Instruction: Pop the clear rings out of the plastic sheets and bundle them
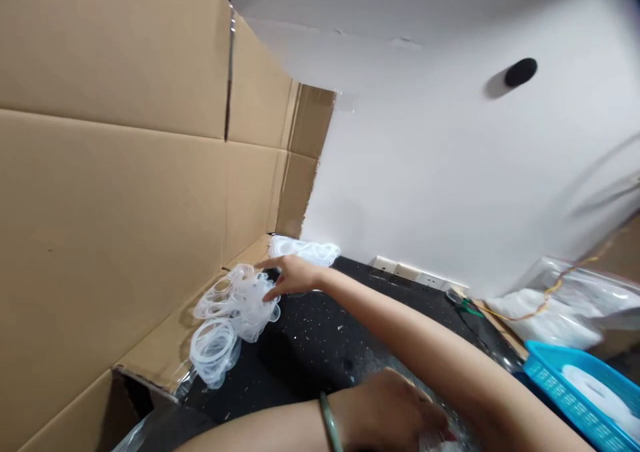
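Observation:
My right hand (290,275) reaches across to the left, index finger stretched out and thumb apart. Its fingertips are at the edge of a loose pile of translucent white plastic rings (250,305); nothing is visibly gripped. A rounder stack of the same rings (214,345) lies just in front of that pile. Nearer to me, my left hand (395,409), with a green bangle at the wrist, is curled and slightly blurred. Its fingers close on clear crinkled plastic (457,432) at the bottom edge, partly hidden by my right forearm.
Tall cardboard (125,192) walls in the left side. More white rings (305,249) lie in the far corner. A speckled black tabletop (310,339) runs along the white wall with sockets (407,272). At right stand a blue basket (555,372) with white pieces and clear bags (560,319).

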Demonstrator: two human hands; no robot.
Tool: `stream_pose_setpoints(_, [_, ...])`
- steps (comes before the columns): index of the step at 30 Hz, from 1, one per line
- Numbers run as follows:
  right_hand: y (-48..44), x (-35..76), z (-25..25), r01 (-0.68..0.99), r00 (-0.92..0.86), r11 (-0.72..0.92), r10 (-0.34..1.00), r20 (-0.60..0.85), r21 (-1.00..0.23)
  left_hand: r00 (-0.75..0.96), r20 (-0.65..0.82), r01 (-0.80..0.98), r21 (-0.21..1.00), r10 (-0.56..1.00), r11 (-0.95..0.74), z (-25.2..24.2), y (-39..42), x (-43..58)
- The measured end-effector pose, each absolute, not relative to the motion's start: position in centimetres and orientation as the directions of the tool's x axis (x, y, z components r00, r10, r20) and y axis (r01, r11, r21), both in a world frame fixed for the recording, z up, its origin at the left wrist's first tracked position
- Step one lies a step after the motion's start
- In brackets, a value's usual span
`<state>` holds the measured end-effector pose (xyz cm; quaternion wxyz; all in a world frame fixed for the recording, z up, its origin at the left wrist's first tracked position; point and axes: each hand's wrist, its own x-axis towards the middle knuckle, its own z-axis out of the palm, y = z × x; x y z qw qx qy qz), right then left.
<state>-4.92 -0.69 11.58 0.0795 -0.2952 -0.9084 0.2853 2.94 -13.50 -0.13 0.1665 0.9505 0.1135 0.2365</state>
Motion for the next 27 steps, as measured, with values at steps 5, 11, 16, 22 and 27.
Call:
stream_pose_setpoints(5, [-1.3,4.2,12.4,0.41,-0.607,0.456,0.783,0.136,-0.79,0.799,0.474,0.153,0.434,0.37,-0.888,0.2,-12.5,2.5])
stream_pose_setpoints(11, [-7.4,17.2,8.0,0.362,-0.203,0.302,0.949,0.241,-0.882,0.503,0.468,0.201,0.754,0.727,-0.625,1.5,-10.1,2.6])
stream_pose_setpoints(16, [-12.8,20.9,4.5,0.429,-0.095,0.4,0.912,0.4,-0.81,0.371,0.291,0.388,0.814,0.882,-0.432,3.2,-8.6,5.0])
stream_pose_setpoints(22, [-13.5,22.2,4.0,0.712,-0.056,0.409,0.843,0.535,-0.571,0.294,0.239,0.362,0.868,0.925,-0.339,4.1,-7.5,10.1])
stream_pose_setpoints(27, [-12.0,25.6,3.0,0.763,-0.009,0.343,0.853,0.523,-0.547,0.413,0.077,0.155,0.976,0.908,-0.154,3.8,-8.0,11.5])
